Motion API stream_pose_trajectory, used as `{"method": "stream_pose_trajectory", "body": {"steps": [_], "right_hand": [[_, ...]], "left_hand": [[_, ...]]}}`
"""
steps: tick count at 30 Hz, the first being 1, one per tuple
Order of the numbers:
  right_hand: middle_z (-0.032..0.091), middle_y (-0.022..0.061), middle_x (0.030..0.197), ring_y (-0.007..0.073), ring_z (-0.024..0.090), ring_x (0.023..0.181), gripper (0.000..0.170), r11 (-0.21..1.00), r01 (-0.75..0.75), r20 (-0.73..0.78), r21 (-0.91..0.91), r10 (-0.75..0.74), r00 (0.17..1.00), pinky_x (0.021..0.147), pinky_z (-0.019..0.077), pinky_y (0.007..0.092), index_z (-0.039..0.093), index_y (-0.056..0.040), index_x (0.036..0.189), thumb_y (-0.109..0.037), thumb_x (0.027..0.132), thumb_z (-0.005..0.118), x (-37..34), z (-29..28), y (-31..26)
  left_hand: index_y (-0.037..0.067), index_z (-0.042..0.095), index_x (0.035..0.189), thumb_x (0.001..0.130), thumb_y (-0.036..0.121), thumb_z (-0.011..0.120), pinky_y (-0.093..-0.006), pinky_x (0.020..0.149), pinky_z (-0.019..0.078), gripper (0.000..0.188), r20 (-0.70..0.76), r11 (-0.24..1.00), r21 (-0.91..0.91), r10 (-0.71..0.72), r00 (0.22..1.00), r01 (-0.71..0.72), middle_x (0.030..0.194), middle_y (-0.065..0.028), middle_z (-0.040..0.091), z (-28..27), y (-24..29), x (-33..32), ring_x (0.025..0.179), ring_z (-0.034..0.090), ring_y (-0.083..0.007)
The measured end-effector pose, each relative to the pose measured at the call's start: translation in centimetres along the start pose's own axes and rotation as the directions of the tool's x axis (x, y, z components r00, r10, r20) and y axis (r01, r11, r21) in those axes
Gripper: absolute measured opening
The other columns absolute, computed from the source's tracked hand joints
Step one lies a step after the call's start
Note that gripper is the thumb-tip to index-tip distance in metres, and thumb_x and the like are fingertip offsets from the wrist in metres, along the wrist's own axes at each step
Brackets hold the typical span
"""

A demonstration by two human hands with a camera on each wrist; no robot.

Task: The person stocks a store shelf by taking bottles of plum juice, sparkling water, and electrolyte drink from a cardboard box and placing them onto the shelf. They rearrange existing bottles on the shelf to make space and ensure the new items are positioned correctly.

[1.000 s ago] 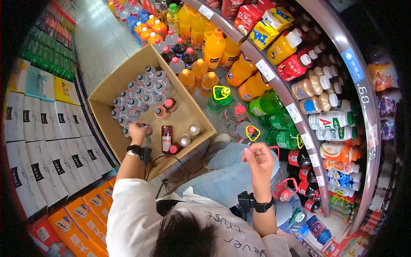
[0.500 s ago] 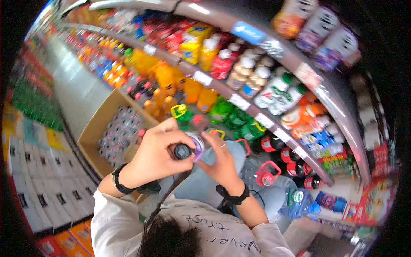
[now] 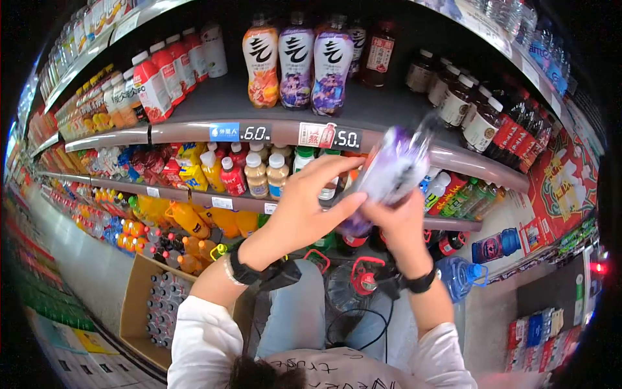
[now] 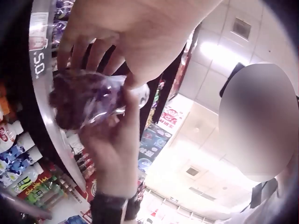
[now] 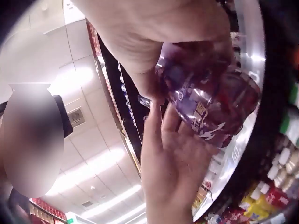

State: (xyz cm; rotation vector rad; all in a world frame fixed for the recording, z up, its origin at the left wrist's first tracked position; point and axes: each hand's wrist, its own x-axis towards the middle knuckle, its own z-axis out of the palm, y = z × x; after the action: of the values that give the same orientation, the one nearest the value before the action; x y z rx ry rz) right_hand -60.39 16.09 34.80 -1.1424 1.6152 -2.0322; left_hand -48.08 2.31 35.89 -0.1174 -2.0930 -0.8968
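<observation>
A drink bottle [image 3: 396,167] with a purple and white label is tilted in front of the lower shelf edge, blurred in the head view. My right hand [image 3: 405,227] grips it, fingers wrapped round its body in the right wrist view. Beside it is my left hand [image 3: 304,207], fingers stretched out and thumb tip right at the bottle. From the left wrist, the left fingers [image 4: 96,51] reach along the far side of the bottle [image 4: 88,100], its clear wrap shining. Three similar bottles, including a purple one [image 3: 329,68], stand upright on the shelf above.
A shelf edge [image 3: 272,135] with price tags runs behind the hands. Dark bottles [image 3: 463,104] stand at its right, red-labelled ones [image 3: 152,84] at its left. An open cardboard box [image 3: 133,305] of bottles sits on the floor at lower left. A large water bottle [image 3: 457,279] stands at right.
The head view has swung up from the box and floor to the shelves. My left hand has left the box; both hands have come together, and the purple-labelled bottle has risen before the shelf in my right hand.
</observation>
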Motion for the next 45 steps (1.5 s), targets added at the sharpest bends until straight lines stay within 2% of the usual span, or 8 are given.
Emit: {"method": "stream_pose_trajectory", "body": {"steps": [1,4,8,13,17,30,43,45], "right_hand": [[0.067,0.0071,0.108,0.0156,0.065,0.096,0.053,0.999,0.036,-0.019,0.017,-0.035,0.999,0.087,0.0524,0.0325,0.057,0.0003,0.117,-0.010,0.073,0.083,1.6,-0.5,-1.2],[0.069,0.0084,0.103,0.0145,0.066,0.089,0.048,0.990,0.137,-0.092,0.029,-0.133,0.987,0.082,0.0530,0.0299,0.061,0.0020,0.110,-0.009,0.070,0.085,7.6,-1.4,-2.8],[0.070,0.0082,0.098,0.0143,0.066,0.087,0.045,0.972,0.194,-0.102,-0.134,-0.208,0.973,0.079,0.0531,0.0297,0.065,0.0029,0.105,-0.011,0.067,0.087,14.1,-1.6,-3.6],[0.072,0.0110,0.096,0.0168,0.068,0.084,0.046,0.955,0.150,-0.088,-0.254,-0.177,0.980,0.077,0.0542,0.0307,0.067,0.0039,0.101,-0.009,0.063,0.088,20.5,-1.8,-1.2],[0.071,0.0130,0.100,0.0196,0.069,0.088,0.053,0.968,0.054,-0.093,-0.243,-0.079,0.993,0.079,0.0546,0.0324,0.067,0.0047,0.103,-0.010,0.058,0.090,24.4,-2.0,2.1],[0.069,0.0135,0.111,0.0229,0.065,0.101,0.059,0.924,0.089,0.002,-0.371,-0.095,0.995,0.090,0.0510,0.0344,0.061,0.0033,0.117,0.006,0.062,0.083,32.9,-1.3,6.3],[0.068,0.0216,0.113,0.0282,0.068,0.103,0.074,0.606,-0.075,-0.140,-0.792,-0.061,0.988,0.079,0.0547,0.0368,0.062,0.0099,0.117,-0.027,0.059,0.090,35.7,-0.6,6.7],[0.068,0.0194,0.115,0.0293,0.066,0.107,0.086,0.562,-0.062,-0.104,-0.825,-0.043,0.994,0.088,0.0535,0.0373,0.065,0.0044,0.115,-0.052,0.055,0.087,36.0,-0.9,6.9]], "left_hand": [[0.003,0.054,0.135,0.088,0.014,0.069,-0.0331,0.095,0.0475,0.050,0.094,0.984,-0.126,-0.119,0.989,0.130,0.122,-0.0128,0.061,0.5,-0.6,0.4,0.112,0.059,-0.0207],[0.004,0.047,0.141,0.090,0.016,0.067,-0.0336,0.094,0.0482,0.056,-0.023,0.979,-0.177,-0.107,0.994,0.101,0.130,-0.0141,0.057,2.6,-2.6,1.9,0.116,0.056,-0.0205],[0.006,0.044,0.143,0.087,0.010,0.066,-0.0402,0.106,0.0402,0.061,-0.146,0.964,0.230,0.168,0.975,-0.132,0.139,-0.0175,0.051,3.9,-6.3,4.6,0.123,0.053,-0.0337],[0.014,0.048,0.141,0.084,0.018,0.065,-0.0668,0.111,0.0145,0.061,-0.027,0.860,0.508,0.075,0.997,-0.051,0.149,-0.0099,0.041,4.4,-8.6,4.6,0.140,0.033,-0.0310],[0.015,0.046,0.142,0.082,0.018,0.067,-0.0709,0.111,0.0069,0.063,-0.067,0.793,0.609,0.027,0.997,0.020,0.149,-0.0074,0.041,3.8,-10.1,3.9,0.140,0.033,-0.0321],[0.013,0.055,0.132,0.077,0.009,0.067,-0.0632,0.114,0.0152,0.056,-0.015,0.772,0.633,0.092,0.996,-0.061,0.147,-0.0129,0.043,2.1,-11.6,2.7,0.138,0.037,-0.0345],[0.013,0.057,0.131,0.077,0.008,0.067,-0.0636,0.111,0.0187,0.055,-0.004,0.777,0.624,0.108,0.994,-0.082,0.147,-0.0125,0.044,1.8,-11.8,2.6,0.138,0.037,-0.0348],[0.013,0.057,0.131,0.078,0.009,0.067,-0.0626,0.112,0.0191,0.054,0.012,0.778,0.623,0.096,0.995,-0.083,0.148,-0.0127,0.043,1.6,-11.6,2.6,0.139,0.036,-0.0352]]}}
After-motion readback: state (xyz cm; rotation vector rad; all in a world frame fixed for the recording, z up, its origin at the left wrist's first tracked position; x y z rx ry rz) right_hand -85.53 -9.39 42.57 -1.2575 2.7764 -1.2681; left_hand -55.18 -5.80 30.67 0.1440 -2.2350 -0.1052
